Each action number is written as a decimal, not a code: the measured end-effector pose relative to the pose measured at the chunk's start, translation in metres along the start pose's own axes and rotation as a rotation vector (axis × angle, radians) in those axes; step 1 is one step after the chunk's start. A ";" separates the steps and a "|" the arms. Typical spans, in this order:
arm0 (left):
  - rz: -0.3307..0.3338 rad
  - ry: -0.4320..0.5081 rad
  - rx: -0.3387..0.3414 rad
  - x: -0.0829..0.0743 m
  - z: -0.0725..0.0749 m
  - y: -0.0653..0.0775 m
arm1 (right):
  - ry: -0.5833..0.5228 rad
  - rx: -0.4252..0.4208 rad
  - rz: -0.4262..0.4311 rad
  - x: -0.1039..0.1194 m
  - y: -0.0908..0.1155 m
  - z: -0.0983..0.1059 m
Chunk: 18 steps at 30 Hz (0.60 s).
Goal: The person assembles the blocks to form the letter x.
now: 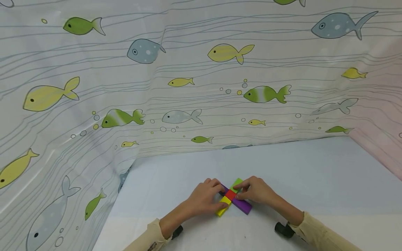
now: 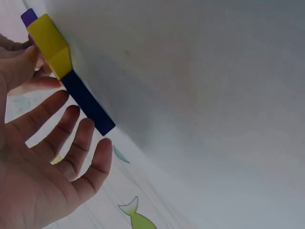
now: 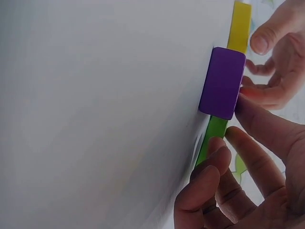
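On the white table several coloured blocks form a flat cross. A red block [image 1: 230,195] marks its middle, with a yellow block [image 1: 223,206] towards the near left, a green block [image 1: 235,184] at the far right and a purple block [image 1: 242,205] at the near right. The far-left arm [image 2: 89,103] looks dark blue in the left wrist view. My left hand [image 1: 204,197] has its thumb by the yellow block, its other fingers loosely spread beside the dark arm. With thumb and index finger, my right hand [image 1: 255,190] pinches around the red block; the exact contact is partly hidden.
The white tabletop [image 1: 176,167] spreads around the blocks. Behind it and at the left hangs a sheet printed with fish [image 1: 182,116]. Black wrist devices [image 1: 284,230] sit under both forearms.
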<state>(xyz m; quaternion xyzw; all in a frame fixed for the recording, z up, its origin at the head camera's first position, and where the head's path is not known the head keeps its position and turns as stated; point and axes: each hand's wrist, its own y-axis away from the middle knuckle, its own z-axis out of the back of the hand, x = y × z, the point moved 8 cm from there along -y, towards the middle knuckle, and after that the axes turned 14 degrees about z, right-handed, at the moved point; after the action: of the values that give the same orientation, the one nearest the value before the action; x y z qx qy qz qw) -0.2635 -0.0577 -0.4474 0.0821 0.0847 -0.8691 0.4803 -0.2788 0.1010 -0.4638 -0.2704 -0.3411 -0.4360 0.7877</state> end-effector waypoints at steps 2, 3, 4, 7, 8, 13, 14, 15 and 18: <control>-0.004 -0.012 -0.005 -0.002 0.000 0.000 | -0.002 0.000 0.002 0.000 0.000 0.000; -0.001 -0.017 -0.002 -0.003 0.000 0.000 | -0.002 0.001 0.003 0.000 0.000 0.000; 0.001 -0.022 -0.001 -0.003 0.000 0.000 | -0.004 0.002 0.005 -0.001 0.000 -0.001; 0.011 -0.026 0.008 -0.004 0.000 0.000 | -0.006 0.003 0.008 -0.001 -0.001 -0.001; 0.013 -0.029 0.010 -0.005 0.000 0.000 | -0.005 0.002 0.007 -0.001 -0.001 -0.001; 0.004 -0.029 0.003 -0.004 -0.001 0.000 | 0.008 0.000 -0.006 0.000 -0.001 -0.001; 0.004 -0.028 0.002 -0.004 -0.001 0.000 | 0.012 -0.001 -0.010 0.000 -0.001 -0.001; 0.003 -0.026 0.001 -0.004 -0.001 0.000 | 0.013 -0.001 -0.011 0.000 -0.001 -0.001; -0.002 -0.022 -0.005 -0.004 -0.001 0.000 | 0.019 -0.004 -0.019 -0.001 -0.001 -0.001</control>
<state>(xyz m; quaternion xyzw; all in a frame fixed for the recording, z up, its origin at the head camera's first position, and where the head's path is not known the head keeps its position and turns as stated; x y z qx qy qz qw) -0.2614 -0.0540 -0.4471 0.0713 0.0817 -0.8703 0.4804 -0.2799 0.1005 -0.4647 -0.2645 -0.3354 -0.4466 0.7862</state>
